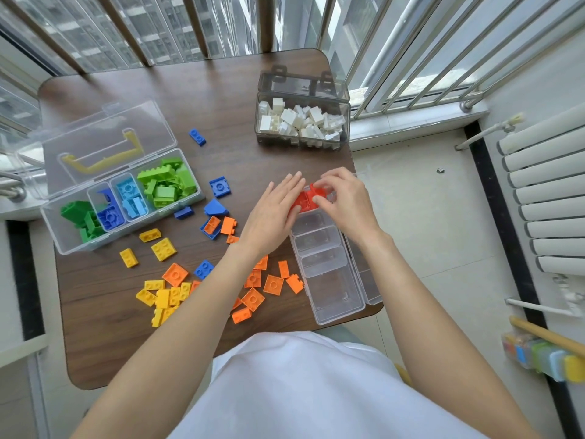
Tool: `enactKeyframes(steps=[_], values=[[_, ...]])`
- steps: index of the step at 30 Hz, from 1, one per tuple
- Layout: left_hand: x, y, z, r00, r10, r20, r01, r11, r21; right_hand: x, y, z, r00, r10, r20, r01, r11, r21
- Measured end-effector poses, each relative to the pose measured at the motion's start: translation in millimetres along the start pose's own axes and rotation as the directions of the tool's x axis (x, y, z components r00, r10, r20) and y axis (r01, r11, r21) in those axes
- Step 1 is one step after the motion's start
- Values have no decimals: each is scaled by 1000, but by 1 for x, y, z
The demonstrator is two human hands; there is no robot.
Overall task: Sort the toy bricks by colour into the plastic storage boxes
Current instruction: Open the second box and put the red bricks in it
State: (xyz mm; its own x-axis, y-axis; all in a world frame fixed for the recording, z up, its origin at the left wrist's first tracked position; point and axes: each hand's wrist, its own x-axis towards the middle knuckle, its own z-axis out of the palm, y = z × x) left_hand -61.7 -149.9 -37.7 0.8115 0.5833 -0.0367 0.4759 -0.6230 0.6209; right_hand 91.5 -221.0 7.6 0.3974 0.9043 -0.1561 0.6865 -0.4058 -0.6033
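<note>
Two bare hands work red toy bricks at the far end of a clear divided storage box on a dark wooden table.

The left hand [274, 213] lies flat, fingers straight and close together, fingertips touching the red plastic bricks [306, 199]. The right hand [343, 198] curls over them, thumb and fingertips pinching a red brick. The bricks sit in the far compartment of the long clear plastic box [329, 267] at the table's right edge; its nearer compartments look empty. Loose orange bricks [272, 284], yellow bricks [163, 248] and blue bricks [219, 186] lie scattered on the brown table [126, 312]. At left, an open clear box [123, 204] holds green and blue bricks. At the far side, a smoky clear box [302, 122] holds white bricks.
</note>
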Motion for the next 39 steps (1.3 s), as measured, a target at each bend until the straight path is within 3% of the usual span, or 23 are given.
enactKeyframes(steps=[4,9,14,19,23,26,30,39], values=[[-1,1,1,995,48,83,-50,998,31,-2,5,12,999,2,-34,-3,999,-40],[6,6,3,998,25,64,-25,1000,5,1,3,10,999,-37,-9,36,993,-112],[0,2,-10,985,-147,93,164,962,-220,1,4,8,997,39,60,-38,999,-15],[-7,-5,-9,990,-136,38,140,983,-119,-2,-2,-5,994,-1,111,12,995,-98],[-12,-2,-7,986,-167,11,166,972,-164,-2,2,-2,991,-37,129,60,981,-183],[-7,5,-2,968,-250,-8,242,943,-228,-1,2,1,994,-20,103,37,985,-166],[0,15,-3,916,-400,-10,359,834,-419,2,0,1,993,2,121,16,989,-148],[-3,15,-16,910,-406,83,382,745,-547,3,4,-8,977,45,209,-30,997,-76]])
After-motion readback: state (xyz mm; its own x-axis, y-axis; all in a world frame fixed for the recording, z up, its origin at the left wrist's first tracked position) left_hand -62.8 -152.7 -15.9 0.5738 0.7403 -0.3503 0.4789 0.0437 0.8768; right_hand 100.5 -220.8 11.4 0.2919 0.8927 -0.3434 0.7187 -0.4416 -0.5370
